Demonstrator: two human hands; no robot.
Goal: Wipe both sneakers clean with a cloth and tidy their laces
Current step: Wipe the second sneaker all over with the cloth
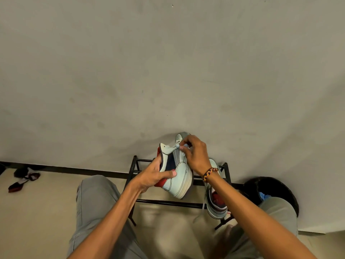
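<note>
Left hand [155, 174] grips white sneaker [180, 176] by heel, thumb across side, shoe held up above black rack [135, 163], sole facing right. Right hand [195, 156] pinches lace [177, 146] near top eyelets, fingers curled tight. Second sneaker [216, 200] sits on rack, right end, under right wrist. Dark bin [270, 187] beside rack. Cloth: can't spot it.

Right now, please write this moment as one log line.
left hand: grips held sneaker | right hand: pinches lace | second sneaker: on rack
</note>
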